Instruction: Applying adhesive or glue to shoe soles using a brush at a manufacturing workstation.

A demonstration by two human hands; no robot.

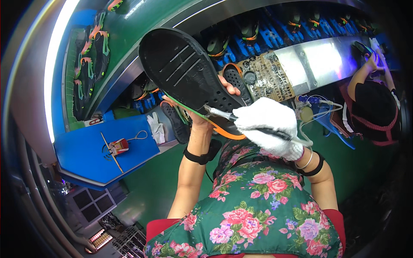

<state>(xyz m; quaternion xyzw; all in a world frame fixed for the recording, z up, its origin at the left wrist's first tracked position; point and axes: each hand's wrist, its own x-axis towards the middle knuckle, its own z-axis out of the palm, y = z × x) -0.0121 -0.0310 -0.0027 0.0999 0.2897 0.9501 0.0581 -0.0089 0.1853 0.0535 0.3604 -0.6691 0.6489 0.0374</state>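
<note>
My bare left hand (198, 118) is closed round a large black shoe sole (180, 69) with orange and green trim, its ribbed, holed face up. Some fingertips show at its far edge. In a white glove, my right hand (269, 124) grips a slim brush-like applicator (221, 113), a hose trailing behind it. The applicator's tip touches or nearly touches the sole near the small holes and the green edge. Beyond the hands, another black shoe part with orange trim (234, 77) lies on the bench. A dark shoe (174, 120) rests left of my wrist.
At left, a blue table (86, 150) holds a small red object crossed by a stick, plus a white glove (156, 128). A green conveyor with several shoes runs beyond. Racked shoes on blue holders (271, 36) line the back; a co-worker (374, 99) stands at right.
</note>
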